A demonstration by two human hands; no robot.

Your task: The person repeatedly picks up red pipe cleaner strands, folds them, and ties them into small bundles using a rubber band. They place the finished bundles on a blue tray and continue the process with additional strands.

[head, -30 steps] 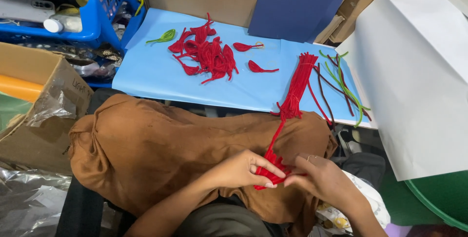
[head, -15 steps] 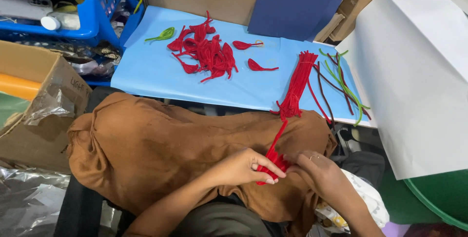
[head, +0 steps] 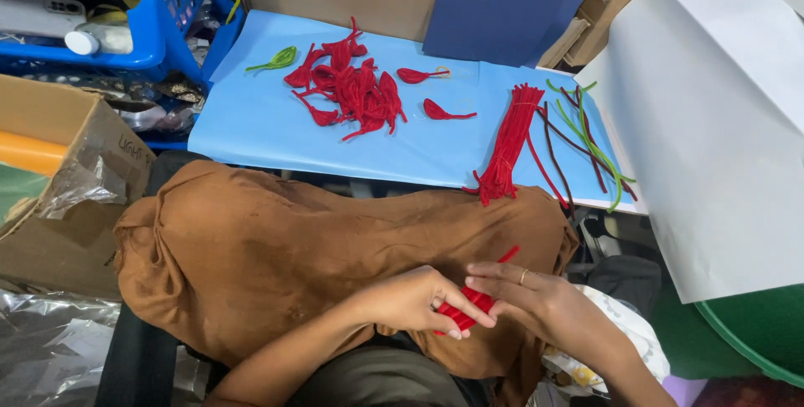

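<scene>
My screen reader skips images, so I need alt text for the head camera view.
Two bare hands, left hand and right hand, together pinch a folded red pipe cleaner over a brown cloth on the lap. Beyond lies a light blue sheet with a pile of red loops and a bundle of straight red pipe cleaners.

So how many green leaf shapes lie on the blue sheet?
1. The green leaf shape lies at the far left of the blue sheet, just left of the red pile. More could be hidden under that pile.
</scene>
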